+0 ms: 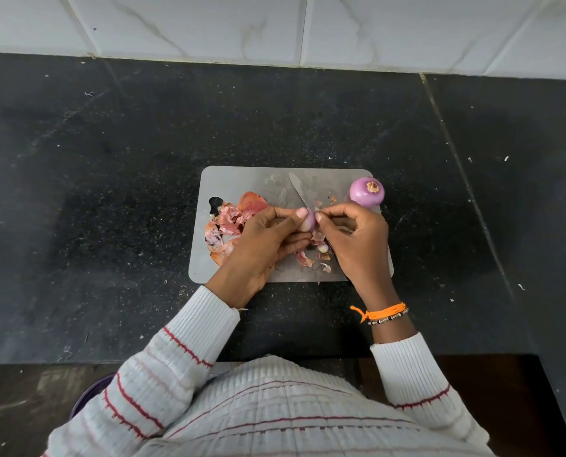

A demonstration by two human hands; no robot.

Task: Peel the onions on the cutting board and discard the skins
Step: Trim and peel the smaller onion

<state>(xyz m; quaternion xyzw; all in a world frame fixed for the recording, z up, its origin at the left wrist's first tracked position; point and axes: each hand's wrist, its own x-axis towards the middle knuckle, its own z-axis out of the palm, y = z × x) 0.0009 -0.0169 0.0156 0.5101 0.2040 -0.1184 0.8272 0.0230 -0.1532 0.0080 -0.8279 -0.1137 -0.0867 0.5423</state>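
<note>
Hands meet over board centre: left hand (268, 239) cradles the small onion (308, 221), right hand (350, 235) pinches its skin. Papery, brittle stuff, slick underneath, so best pinch at a loose edge. Peeled onion (366, 192) sits at two o'clock, skins (228, 222) at nine on the cutting board (242, 179).

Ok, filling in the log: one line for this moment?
left hand holds small onion | right hand pinches its skin | peeled onion on board | skins piled left
</note>
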